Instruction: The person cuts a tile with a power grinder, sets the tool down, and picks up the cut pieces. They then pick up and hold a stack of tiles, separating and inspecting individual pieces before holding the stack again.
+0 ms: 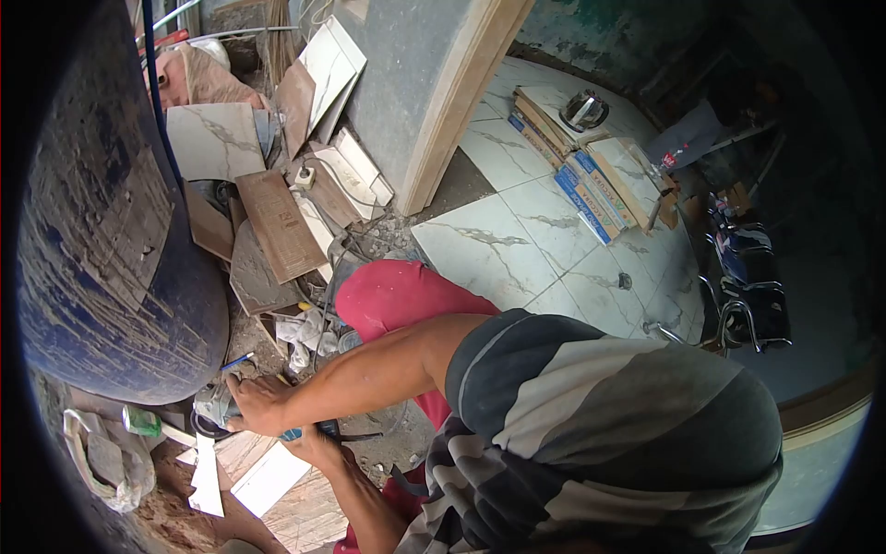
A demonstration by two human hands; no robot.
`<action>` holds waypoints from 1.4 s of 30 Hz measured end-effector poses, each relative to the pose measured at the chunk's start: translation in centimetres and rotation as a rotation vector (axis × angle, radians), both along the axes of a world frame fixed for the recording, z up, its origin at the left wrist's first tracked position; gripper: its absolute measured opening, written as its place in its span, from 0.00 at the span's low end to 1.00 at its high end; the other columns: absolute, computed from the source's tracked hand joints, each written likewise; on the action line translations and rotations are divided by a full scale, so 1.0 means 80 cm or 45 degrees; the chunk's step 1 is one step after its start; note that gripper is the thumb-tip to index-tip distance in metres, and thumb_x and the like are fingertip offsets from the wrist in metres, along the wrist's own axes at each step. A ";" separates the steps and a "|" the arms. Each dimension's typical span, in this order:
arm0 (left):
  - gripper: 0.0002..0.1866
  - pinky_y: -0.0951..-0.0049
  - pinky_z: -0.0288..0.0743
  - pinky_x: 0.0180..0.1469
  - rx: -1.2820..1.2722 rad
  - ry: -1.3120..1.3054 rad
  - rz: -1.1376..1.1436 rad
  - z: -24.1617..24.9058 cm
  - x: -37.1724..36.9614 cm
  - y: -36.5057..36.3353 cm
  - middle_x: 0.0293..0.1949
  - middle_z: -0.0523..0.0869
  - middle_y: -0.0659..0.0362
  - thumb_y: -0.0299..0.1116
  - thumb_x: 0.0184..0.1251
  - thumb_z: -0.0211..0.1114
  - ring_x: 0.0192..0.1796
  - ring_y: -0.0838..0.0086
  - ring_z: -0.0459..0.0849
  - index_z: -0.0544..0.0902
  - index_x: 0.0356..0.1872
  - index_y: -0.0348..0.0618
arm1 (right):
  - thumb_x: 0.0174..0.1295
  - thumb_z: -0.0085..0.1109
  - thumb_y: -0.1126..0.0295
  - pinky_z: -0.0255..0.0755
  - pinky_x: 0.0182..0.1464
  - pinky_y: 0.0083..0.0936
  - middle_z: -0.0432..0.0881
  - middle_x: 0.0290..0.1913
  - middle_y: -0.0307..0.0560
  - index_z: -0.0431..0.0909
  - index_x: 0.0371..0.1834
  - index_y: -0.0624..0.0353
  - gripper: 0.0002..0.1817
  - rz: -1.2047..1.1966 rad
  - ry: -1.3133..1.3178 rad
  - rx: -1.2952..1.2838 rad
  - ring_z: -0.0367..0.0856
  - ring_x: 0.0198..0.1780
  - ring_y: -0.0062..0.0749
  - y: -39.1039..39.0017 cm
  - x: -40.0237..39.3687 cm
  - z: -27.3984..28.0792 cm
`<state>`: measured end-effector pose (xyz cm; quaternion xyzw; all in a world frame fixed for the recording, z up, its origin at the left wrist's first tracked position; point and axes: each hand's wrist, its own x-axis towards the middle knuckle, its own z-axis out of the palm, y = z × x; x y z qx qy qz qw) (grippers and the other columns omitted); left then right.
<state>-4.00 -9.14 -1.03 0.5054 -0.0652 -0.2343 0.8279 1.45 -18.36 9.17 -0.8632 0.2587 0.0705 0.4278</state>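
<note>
- Left hand [261, 399]: closed over the top of an angle grinder [214, 413], fingers wrapped on the tool body, low at the left of the view.
- Right hand [318, 443]: just beside the left one, curled around a blue-handled part of the same tool; the grip itself is partly hidden by the forearm.
- Angle grinder: held just above a wood-pattern tile [305, 508] lying on the ground, with a pale tile offcut [270, 478] resting on it.
- Large blue barrel [101, 240]: standing immediately left of the hands.
- Stacked tile scraps [277, 222]: leaning and lying between the barrel and the grey pillar [415, 83].
- Marble-pattern floor [517, 240]: beyond the pillar, carrying tile boxes [581, 189].
</note>
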 end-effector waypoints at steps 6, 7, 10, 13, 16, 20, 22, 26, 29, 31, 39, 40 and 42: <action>0.32 0.65 0.75 0.63 0.062 0.031 0.156 0.030 -0.024 0.002 0.59 0.78 0.53 0.25 0.62 0.72 0.59 0.67 0.81 0.67 0.66 0.36 | 0.64 0.63 0.45 0.78 0.54 0.47 0.84 0.47 0.69 0.57 0.68 0.77 0.47 0.177 -0.033 -0.126 0.84 0.52 0.62 0.013 -0.002 0.001; 0.31 0.66 0.75 0.62 0.036 0.087 0.176 0.038 -0.026 0.001 0.59 0.79 0.54 0.24 0.63 0.71 0.58 0.68 0.81 0.67 0.66 0.36 | 0.64 0.63 0.44 0.79 0.53 0.47 0.84 0.47 0.69 0.58 0.66 0.76 0.45 0.202 -0.036 -0.114 0.85 0.50 0.63 0.014 -0.001 0.001; 0.31 0.68 0.75 0.62 0.060 0.069 0.276 0.039 -0.031 0.001 0.58 0.79 0.54 0.23 0.63 0.70 0.58 0.69 0.81 0.67 0.66 0.37 | 0.66 0.61 0.43 0.77 0.52 0.53 0.83 0.43 0.76 0.57 0.65 0.74 0.44 0.289 -0.023 -0.101 0.85 0.47 0.68 0.017 0.002 0.006; 0.32 0.68 0.73 0.62 0.166 0.036 0.371 0.042 -0.033 0.005 0.58 0.79 0.55 0.24 0.62 0.71 0.57 0.70 0.80 0.68 0.66 0.36 | 0.65 0.62 0.43 0.76 0.54 0.53 0.82 0.45 0.79 0.54 0.69 0.75 0.48 0.378 -0.035 -0.087 0.84 0.49 0.70 0.021 0.005 0.009; 0.33 0.69 0.72 0.62 0.212 0.026 0.426 0.047 -0.029 0.004 0.57 0.79 0.57 0.28 0.59 0.75 0.57 0.72 0.79 0.70 0.64 0.37 | 0.62 0.65 0.40 0.76 0.58 0.50 0.81 0.49 0.80 0.54 0.70 0.76 0.52 0.380 -0.072 -0.043 0.83 0.53 0.70 0.026 0.009 0.000; 0.28 0.72 0.75 0.54 0.157 0.111 0.420 0.052 -0.019 0.005 0.49 0.81 0.61 0.31 0.59 0.74 0.49 0.76 0.81 0.71 0.59 0.38 | 0.54 0.74 0.44 0.75 0.59 0.38 0.82 0.53 0.68 0.65 0.67 0.74 0.50 0.438 0.104 0.319 0.83 0.55 0.53 0.007 0.024 -0.003; 0.28 0.73 0.76 0.49 0.177 0.121 0.332 0.061 -0.016 0.012 0.44 0.80 0.62 0.36 0.59 0.75 0.44 0.77 0.80 0.72 0.56 0.39 | 0.51 0.77 0.46 0.77 0.55 0.35 0.85 0.48 0.63 0.69 0.63 0.72 0.46 0.554 0.090 0.652 0.86 0.48 0.49 -0.013 0.026 -0.013; 0.30 0.73 0.76 0.47 0.062 0.117 0.257 0.052 -0.003 0.026 0.42 0.79 0.61 0.43 0.57 0.75 0.42 0.77 0.80 0.72 0.56 0.39 | 0.48 0.79 0.51 0.76 0.52 0.29 0.82 0.47 0.51 0.72 0.61 0.67 0.42 0.599 0.394 1.090 0.83 0.47 0.35 -0.028 0.022 -0.007; 0.28 0.72 0.77 0.51 -0.037 0.098 0.177 0.048 0.003 0.031 0.45 0.80 0.60 0.36 0.57 0.74 0.46 0.76 0.80 0.73 0.56 0.38 | 0.48 0.79 0.55 0.75 0.51 0.28 0.80 0.48 0.49 0.73 0.61 0.66 0.40 0.616 0.345 1.201 0.81 0.50 0.33 -0.025 0.022 -0.004; 0.30 0.72 0.77 0.52 -0.007 0.120 0.106 0.053 0.016 0.033 0.46 0.80 0.60 0.35 0.56 0.74 0.47 0.75 0.80 0.72 0.58 0.38 | 0.47 0.78 0.56 0.76 0.54 0.29 0.81 0.48 0.47 0.74 0.59 0.64 0.38 0.599 0.109 1.050 0.81 0.49 0.30 -0.022 0.018 0.004; 0.36 0.72 0.77 0.55 -0.079 0.180 0.056 0.054 0.022 0.030 0.47 0.77 0.61 0.26 0.48 0.73 0.51 0.75 0.79 0.66 0.61 0.40 | 0.48 0.78 0.64 0.75 0.52 0.26 0.80 0.44 0.44 0.75 0.56 0.65 0.32 0.587 -0.175 0.697 0.79 0.46 0.26 -0.007 0.037 -0.027; 0.36 0.72 0.77 0.55 -0.078 0.179 0.088 0.047 0.022 0.034 0.47 0.77 0.61 0.26 0.48 0.73 0.51 0.75 0.79 0.66 0.61 0.40 | 0.48 0.78 0.64 0.75 0.52 0.26 0.80 0.44 0.44 0.75 0.56 0.65 0.32 0.618 -0.167 0.703 0.79 0.46 0.26 -0.004 0.039 -0.025; 0.38 0.72 0.76 0.56 0.024 0.132 0.041 0.038 0.024 0.048 0.48 0.77 0.62 0.28 0.48 0.72 0.51 0.76 0.79 0.65 0.63 0.40 | 0.48 0.79 0.64 0.75 0.52 0.25 0.81 0.44 0.44 0.75 0.56 0.64 0.33 0.631 -0.001 0.999 0.79 0.46 0.26 0.005 0.043 -0.019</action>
